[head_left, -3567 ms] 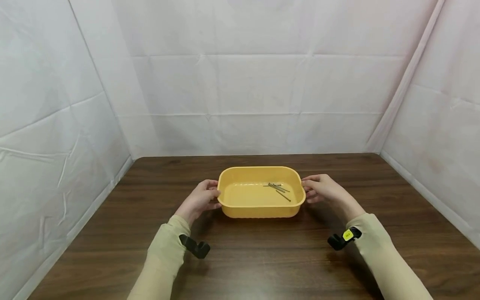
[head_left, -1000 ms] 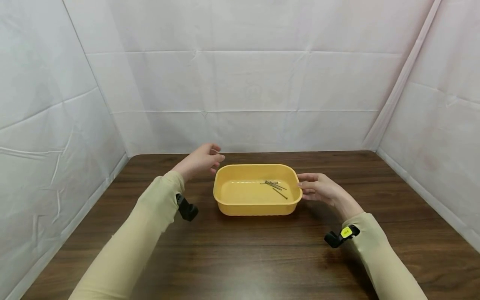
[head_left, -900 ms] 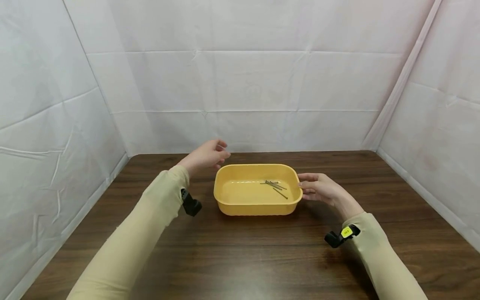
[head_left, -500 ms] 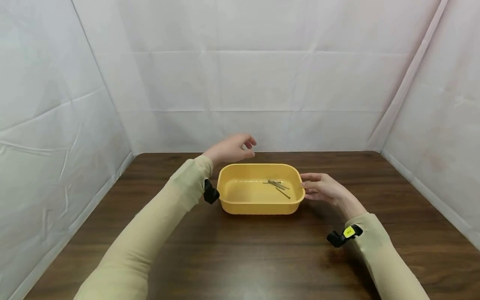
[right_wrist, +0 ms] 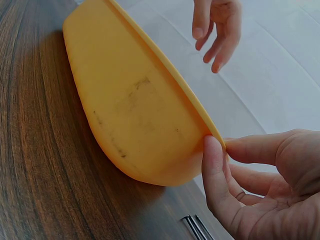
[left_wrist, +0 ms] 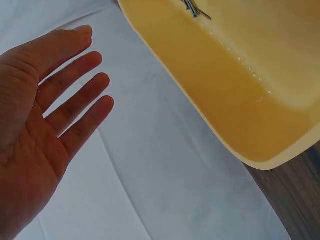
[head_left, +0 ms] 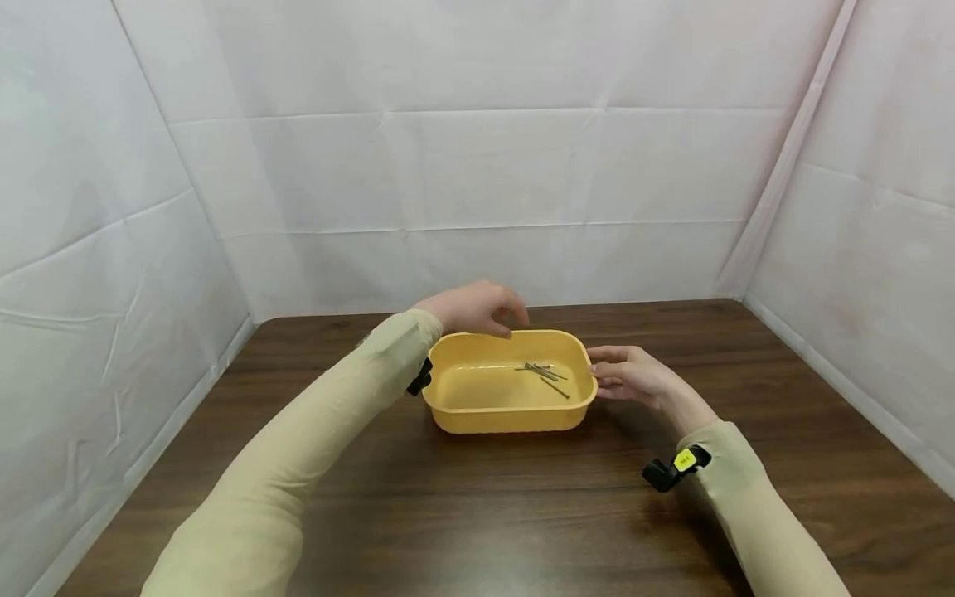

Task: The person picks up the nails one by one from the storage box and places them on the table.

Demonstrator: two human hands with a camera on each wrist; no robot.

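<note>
A yellow plastic tub (head_left: 507,421) stands on the brown table, and several thin nails (head_left: 548,374) lie in its right half. My right hand (head_left: 634,377) pinches the tub's right rim between thumb and forefinger (right_wrist: 216,150). My left hand (head_left: 477,305) hovers over the tub's far rim with its fingers loosely spread, holding nothing. In the left wrist view its palm (left_wrist: 45,125) is bare beside the tub (left_wrist: 240,75) and the nails (left_wrist: 196,9). The right wrist view shows the tub's outer wall (right_wrist: 135,110) and my left hand's fingers (right_wrist: 217,25) beyond it.
The dark wooden table (head_left: 522,514) is closed in by white cloth walls (head_left: 477,166) at the left, back and right. A thin metal piece (right_wrist: 196,228) lies on the table below my right hand.
My left hand has let go of the tub's left end, risen and swung right to hang over the far rim. My right hand has stayed on the right rim.
</note>
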